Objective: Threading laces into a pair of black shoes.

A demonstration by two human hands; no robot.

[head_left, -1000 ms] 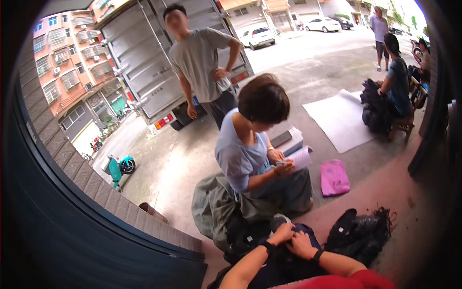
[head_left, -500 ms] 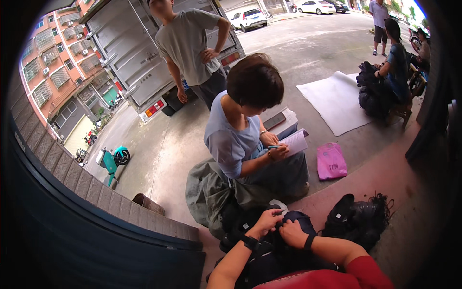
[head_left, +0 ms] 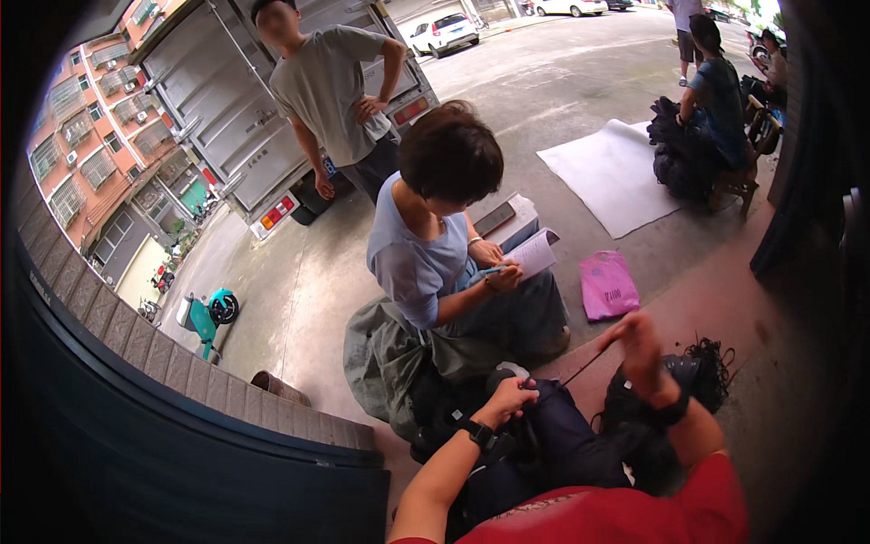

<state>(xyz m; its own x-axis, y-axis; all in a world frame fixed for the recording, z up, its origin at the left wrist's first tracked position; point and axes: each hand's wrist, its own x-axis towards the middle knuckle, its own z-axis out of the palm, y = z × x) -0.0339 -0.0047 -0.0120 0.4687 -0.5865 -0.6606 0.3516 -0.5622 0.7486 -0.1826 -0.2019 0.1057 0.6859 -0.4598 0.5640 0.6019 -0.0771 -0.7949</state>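
On my lap lies dark navy cloth, bunched with black material around it. My left hand is closed in a pinch at the upper edge of this cloth. Raised to the right, my right hand is smeared by motion, its fingertips closed on a thin dark cord. The cord runs straight and slanting from near the cloth by my left hand up to my right fingers. Beside my right forearm sits a pile of black goods with loose strings.
A seated person writes in a notebook just ahead, beside a grey-green sack. A pink bag lies on the ground. Farther off are a standing person, a truck, a white sheet and people with black goods.
My right hand has gone from beside the left hand up and to the right, drawing the cord out straight. My left hand stays at the cloth. The view has shifted slightly.
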